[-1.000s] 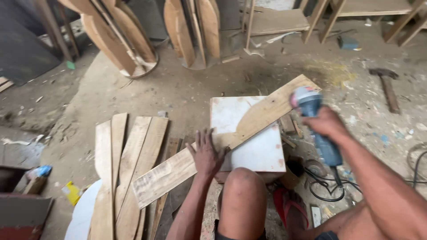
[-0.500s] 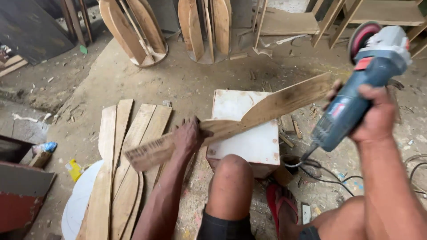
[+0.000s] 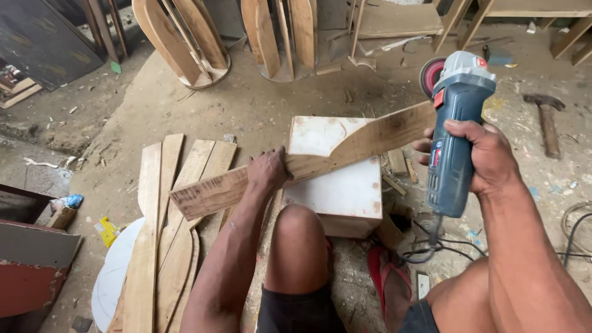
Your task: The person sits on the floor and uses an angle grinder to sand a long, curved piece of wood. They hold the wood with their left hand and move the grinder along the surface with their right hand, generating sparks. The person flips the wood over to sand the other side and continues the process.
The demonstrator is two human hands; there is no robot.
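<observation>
1. The left hand (image 3: 266, 171) presses flat, fingers spread over the top edge, on a long curved wooden plank (image 3: 308, 163). The plank lies slantwise across a white box block (image 3: 345, 191) that serves as the desk, its lower end jutting out over the floor to the left.
2. The right hand (image 3: 484, 154) is closed tight around the body of a blue-grey angle grinder (image 3: 453, 132), held upright with its red disc (image 3: 430, 75) at the top, just beyond the plank's raised right end and clear of the wood.
3. To work this well, I judge the pressing hand should stay near the block, where the plank is backed, and well away from the disc's line.
4. The grinder's black cord (image 3: 431, 246) trails down past the block to the floor near a red sandal (image 3: 385, 277); it looks worth keeping behind the tool.
5. Edges: the plank's right end overhangs the block unsupported and may chatter under pressure.
6. Open room lies ahead on the bare dirt floor (image 3: 246, 105). A stack of cut planks (image 3: 172, 234) crowds the left, and a hammer (image 3: 546, 120) lies well apart on the right.
</observation>
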